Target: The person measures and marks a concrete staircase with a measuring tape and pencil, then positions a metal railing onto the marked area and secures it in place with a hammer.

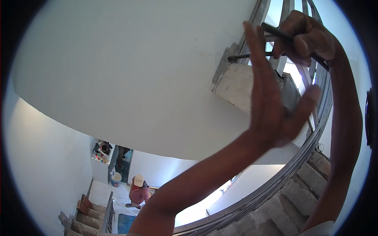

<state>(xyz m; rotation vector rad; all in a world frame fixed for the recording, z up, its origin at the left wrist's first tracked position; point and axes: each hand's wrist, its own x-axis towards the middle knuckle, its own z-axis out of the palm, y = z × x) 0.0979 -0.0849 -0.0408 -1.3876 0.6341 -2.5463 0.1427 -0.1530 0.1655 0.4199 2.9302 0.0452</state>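
My right hand (pixel 309 37), raised at the upper right, has its fingers curled round a dark slender rod (pixel 275 31) that slants down to the right past my wrist. My left hand (pixel 269 102) is up in front of the stair railing, fingers straight and thumb spread, with nothing in it. Its fingertips overlap the near end of the rod in this view. Just behind the hands a second dark bar (pixel 241 57) runs from the wall toward the railing (pixel 258 15). Below it, the pale concrete step end (pixel 234 84) is partly hidden by my left hand.
A curved white wall (pixel 130 74) fills the left and middle. Metal handrail bars (pixel 271 185) sweep along the concrete stairs (pixel 283 208) at lower right. On the floor far below, a person in a cap (pixel 138 192) is bent near a white bucket (pixel 116 179) and lower steps (pixel 89 220).
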